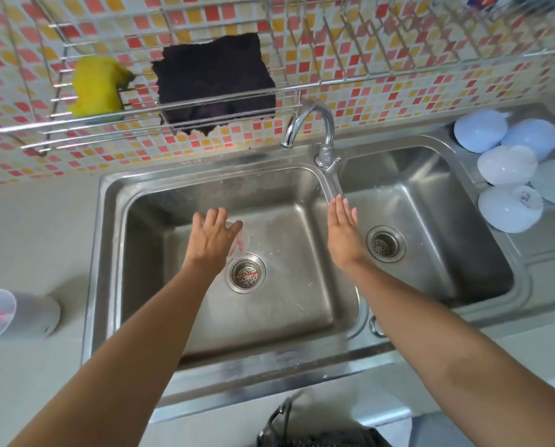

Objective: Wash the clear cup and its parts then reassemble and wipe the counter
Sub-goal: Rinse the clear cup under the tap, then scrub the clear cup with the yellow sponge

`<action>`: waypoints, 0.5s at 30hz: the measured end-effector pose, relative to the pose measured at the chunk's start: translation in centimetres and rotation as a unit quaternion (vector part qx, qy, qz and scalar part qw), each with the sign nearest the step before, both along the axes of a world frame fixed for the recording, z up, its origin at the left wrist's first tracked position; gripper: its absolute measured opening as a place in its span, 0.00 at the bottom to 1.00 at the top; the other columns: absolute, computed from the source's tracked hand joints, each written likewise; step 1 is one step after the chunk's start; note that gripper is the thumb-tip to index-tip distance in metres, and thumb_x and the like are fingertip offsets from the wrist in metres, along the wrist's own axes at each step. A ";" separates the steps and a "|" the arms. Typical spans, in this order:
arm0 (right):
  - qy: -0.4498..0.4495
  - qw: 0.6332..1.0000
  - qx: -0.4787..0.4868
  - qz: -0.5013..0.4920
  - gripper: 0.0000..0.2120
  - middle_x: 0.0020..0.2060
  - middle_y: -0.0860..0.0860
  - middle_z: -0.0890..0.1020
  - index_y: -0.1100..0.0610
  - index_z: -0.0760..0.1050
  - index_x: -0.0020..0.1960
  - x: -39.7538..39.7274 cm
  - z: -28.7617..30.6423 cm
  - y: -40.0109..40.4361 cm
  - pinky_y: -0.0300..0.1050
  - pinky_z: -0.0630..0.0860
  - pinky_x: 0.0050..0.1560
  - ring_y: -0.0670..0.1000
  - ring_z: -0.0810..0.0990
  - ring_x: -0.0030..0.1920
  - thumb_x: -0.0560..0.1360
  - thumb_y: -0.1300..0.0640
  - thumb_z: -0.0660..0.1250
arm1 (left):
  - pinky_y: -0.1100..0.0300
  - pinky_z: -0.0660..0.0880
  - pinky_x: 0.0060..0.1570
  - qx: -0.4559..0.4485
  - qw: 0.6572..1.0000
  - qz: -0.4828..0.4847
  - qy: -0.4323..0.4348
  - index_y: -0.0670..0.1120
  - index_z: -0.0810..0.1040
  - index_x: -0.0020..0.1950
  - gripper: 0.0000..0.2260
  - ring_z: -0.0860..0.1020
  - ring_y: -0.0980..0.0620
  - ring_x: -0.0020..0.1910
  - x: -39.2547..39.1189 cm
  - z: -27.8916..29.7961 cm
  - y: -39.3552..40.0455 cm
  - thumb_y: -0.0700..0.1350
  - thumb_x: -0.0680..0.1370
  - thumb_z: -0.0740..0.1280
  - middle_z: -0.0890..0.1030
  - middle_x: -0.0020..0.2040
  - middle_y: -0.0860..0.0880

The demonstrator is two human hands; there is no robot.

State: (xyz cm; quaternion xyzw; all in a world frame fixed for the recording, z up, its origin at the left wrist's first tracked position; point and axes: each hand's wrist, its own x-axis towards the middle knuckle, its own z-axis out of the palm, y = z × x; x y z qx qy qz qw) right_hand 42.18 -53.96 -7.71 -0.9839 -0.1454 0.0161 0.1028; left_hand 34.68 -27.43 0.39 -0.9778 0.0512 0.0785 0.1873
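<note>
A clear cup (241, 242) with red print stands in the left basin of the steel sink (205, 175), just behind the drain strainer (246, 273). My left hand (213, 237) reaches down over it, fingers curled around its top. Most of the cup is hidden behind that hand. My right hand (342, 227) is flat and empty above the divider between the basins, fingertips just below the faucet lever (329, 162). Another translucent cup part (28, 314) with red print lies on its side on the counter at the far left.
The curved faucet (315, 114) stands behind the divider. A wire rack on the tiled wall holds a yellow sponge (97, 87) and a dark cloth (216, 85). Several pale upturned bowls (508, 166) sit on the drainboard at right. The right basin has its own drain (385, 243).
</note>
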 end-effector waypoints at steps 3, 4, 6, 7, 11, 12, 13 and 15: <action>0.038 0.998 0.027 -0.032 0.29 0.77 0.61 0.49 0.63 0.48 0.77 -0.1 0.7 0.2 0.55 0.41 0.75 0.59 0.44 0.77 0.79 0.70 0.54 | 0.51 0.64 0.60 -0.028 0.999 0.031 -0.009 0.56 0.64 0.70 0.30 0.68 0.46 0.61 -1.5 0.4 0.8 0.47 0.70 0.71 0.67 0.63 0.46; 0.049 0.997 0.042 -0.046 0.27 0.77 0.61 0.51 0.62 0.51 0.77 -0.6 1.2 0.4 0.57 0.44 0.75 0.59 0.46 0.77 0.81 0.65 0.55 | 0.50 0.65 0.61 -0.049 0.997 0.054 -0.010 0.56 0.64 0.70 0.31 0.68 0.45 0.61 -2.0 0.7 1.2 0.48 0.69 0.71 0.67 0.63 0.45; 0.024 0.994 0.092 -0.045 0.24 0.75 0.60 0.60 0.60 0.60 0.75 -2.5 2.4 1.5 0.60 0.52 0.75 0.60 0.54 0.76 0.81 0.55 0.58 | 0.47 0.65 0.61 -0.125 0.985 0.116 -0.023 0.54 0.64 0.71 0.33 0.69 0.42 0.60 -3.3 1.4 1.8 0.51 0.69 0.72 0.67 0.62 0.44; -0.010 0.990 0.136 -0.030 0.23 0.73 0.59 0.65 0.59 0.65 0.72 -3.8 3.6 2.5 0.60 0.57 0.73 0.60 0.59 0.74 0.81 0.51 0.58 | 0.46 0.66 0.61 -0.169 0.974 0.148 -0.038 0.53 0.63 0.71 0.34 0.69 0.41 0.60 -4.0 1.8 2.2 0.52 0.68 0.72 0.67 0.61 0.43; -0.162 0.922 0.349 0.046 0.16 0.62 0.52 0.76 0.58 0.76 0.64 -8.0 13.0 9.3 0.45 0.67 0.67 0.51 0.73 0.64 0.80 0.53 0.61 | 0.44 0.68 0.60 -0.294 0.922 0.230 -0.104 0.51 0.63 0.70 0.37 0.72 0.42 0.58 -6.8 3.7 3.6 0.57 0.65 0.72 0.70 0.60 0.45; -0.195 0.896 0.392 0.069 0.14 0.60 0.52 0.77 0.59 0.77 0.62 -8.6 16.2 11.3 0.42 0.67 0.66 0.50 0.74 0.62 0.79 0.56 0.62 | 0.44 0.70 0.58 -0.313 0.911 0.239 -0.127 0.50 0.64 0.68 0.35 0.74 0.43 0.57 -7.4 4.1 4.0 0.57 0.64 0.71 0.71 0.58 0.46; -0.226 0.873 0.421 0.097 0.13 0.58 0.53 0.78 0.60 0.77 0.61 -9.0 19.5 13.2 0.39 0.67 0.65 0.49 0.74 0.60 0.79 0.58 0.62 | 0.44 0.72 0.56 -0.326 0.901 0.242 -0.152 0.49 0.66 0.66 0.33 0.75 0.43 0.56 -7.9 4.6 4.5 0.57 0.64 0.71 0.73 0.57 0.47; -0.279 0.844 0.434 0.148 0.13 0.56 0.54 0.78 0.61 0.77 0.61 -8.7 25.2 17.2 0.38 0.67 0.63 0.50 0.74 0.58 0.78 0.59 0.62 | 0.46 0.73 0.53 -0.342 0.889 0.233 -0.197 0.48 0.67 0.63 0.31 0.77 0.44 0.54 -8.5 5.6 5.6 0.55 0.64 0.72 0.75 0.55 0.47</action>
